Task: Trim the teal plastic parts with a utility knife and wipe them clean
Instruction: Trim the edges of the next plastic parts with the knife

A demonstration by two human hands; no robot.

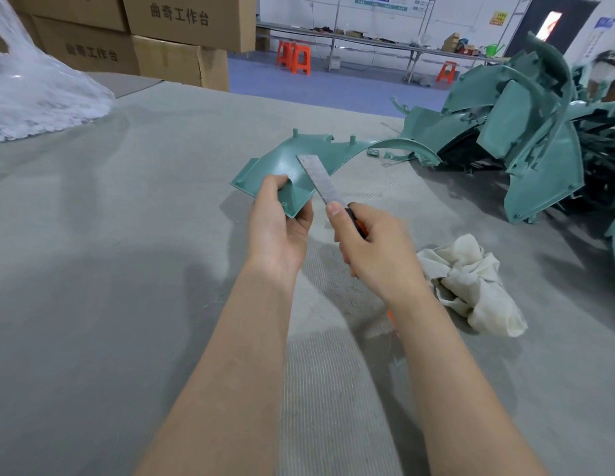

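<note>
Teal part (292,166) mid-frame, blade on it.
My left hand (282,221) grips its corner; right hand (371,249) clenches the utility knife (321,182) (rag (471,283) lower right).

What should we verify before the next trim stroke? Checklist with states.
1. Left hand grips the teal part: ok.
2. Right hand holds the utility knife by its handle: ok.
3. The blade is extended and lies across the part: ok.
4. Left hand out of the blade's path: cannot tell, some of it is hidden behind the part.
5. Cutting edge set on the flash to trim: cannot tell.
6. Cloth lies just right of the right hand, ready for wiping: ok.
</note>
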